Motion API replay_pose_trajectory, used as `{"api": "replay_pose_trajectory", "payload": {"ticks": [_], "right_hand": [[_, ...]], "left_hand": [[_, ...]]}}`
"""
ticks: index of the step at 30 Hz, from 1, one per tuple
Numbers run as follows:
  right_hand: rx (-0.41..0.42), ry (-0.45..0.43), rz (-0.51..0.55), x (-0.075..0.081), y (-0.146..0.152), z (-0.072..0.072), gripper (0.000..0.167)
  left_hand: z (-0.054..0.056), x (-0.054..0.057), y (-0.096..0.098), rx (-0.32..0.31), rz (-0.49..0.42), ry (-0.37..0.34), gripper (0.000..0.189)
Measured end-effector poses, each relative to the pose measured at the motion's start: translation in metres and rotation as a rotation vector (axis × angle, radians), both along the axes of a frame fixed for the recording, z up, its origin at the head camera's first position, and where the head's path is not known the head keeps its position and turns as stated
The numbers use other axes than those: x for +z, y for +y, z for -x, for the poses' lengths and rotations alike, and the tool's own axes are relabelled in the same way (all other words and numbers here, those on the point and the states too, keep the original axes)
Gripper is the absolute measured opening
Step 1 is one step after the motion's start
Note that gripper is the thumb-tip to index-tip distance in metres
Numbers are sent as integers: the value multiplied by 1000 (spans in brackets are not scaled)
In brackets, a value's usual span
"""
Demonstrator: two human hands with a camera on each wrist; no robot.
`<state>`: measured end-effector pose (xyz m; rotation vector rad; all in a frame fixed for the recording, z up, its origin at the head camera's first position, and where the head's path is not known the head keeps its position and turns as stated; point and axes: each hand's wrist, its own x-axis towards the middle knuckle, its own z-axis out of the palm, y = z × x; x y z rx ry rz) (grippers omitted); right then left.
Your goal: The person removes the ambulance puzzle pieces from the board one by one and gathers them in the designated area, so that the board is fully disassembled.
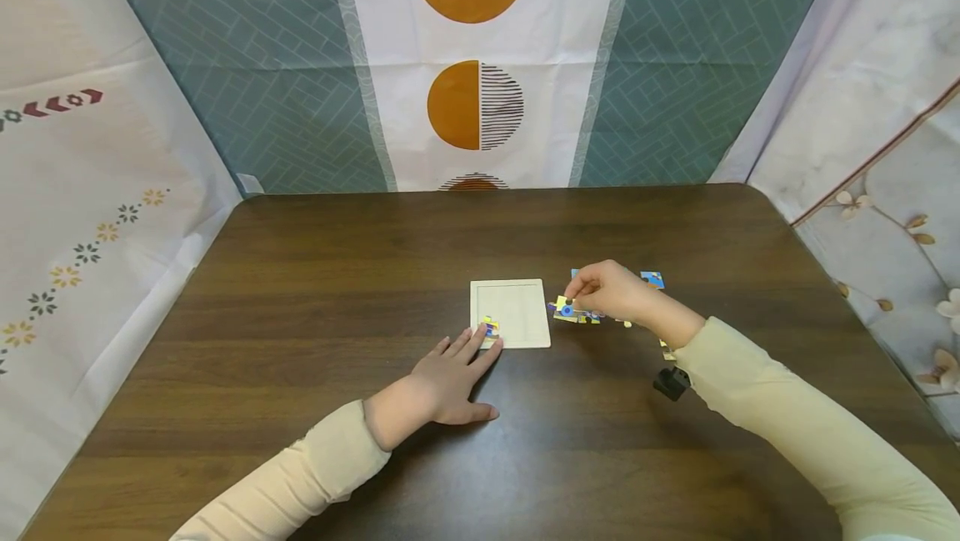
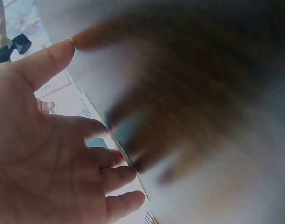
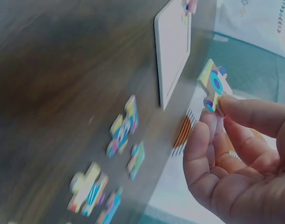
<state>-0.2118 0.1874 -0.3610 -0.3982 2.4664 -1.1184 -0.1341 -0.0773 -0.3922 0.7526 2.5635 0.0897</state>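
Note:
A pale wooden puzzle tray [image 1: 525, 308] lies flat on the table, with one colourful jigsaw piece [image 1: 491, 325] in its near left corner. My left hand [image 1: 450, 385] is spread palm down, fingertips at the tray's near edge and right by that piece. To the right of the tray, my right hand [image 1: 618, 291] pinches another jigsaw piece [image 3: 213, 84] between thumb and fingers. This held piece is yellowish with a blue ring, and it is raised above the table in the right wrist view.
Several loose jigsaw pieces [image 3: 88, 186] lie scattered under and around the right hand; a blue one [image 1: 652, 279] is behind it. The brown table [image 1: 337, 274] reaches back to a patterned curtain [image 1: 285, 107]. A black wrist device [image 1: 671, 383] hangs at the right sleeve.

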Motion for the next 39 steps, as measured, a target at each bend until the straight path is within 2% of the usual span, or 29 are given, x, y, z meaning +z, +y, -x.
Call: {"api": "replay_pose_trajectory", "payload": {"ticks": [6,10,14,22,30,39], "right_hand": [[-16,4,-30,3,23,-4,13],[8,-34,-45,3,37,-7,14],[33,-57,-44,-1,50,-10,15],[-2,-94,-60,-12,74,-17,13],[26,-78,-57,-23,86,-19,14],[31,-75,-55,-28,89,-21,12]], "left_hand": [[-2,1,2,-5,21,29,85],[-2,1,3,-3,31,27,84],[-2,1,3,3,22,17,84],[-2,0,2,1,-1,10,84],[-1,-1,-1,-4,-30,10,84],[0,-3,-2,-3,-38,21,86]]}}
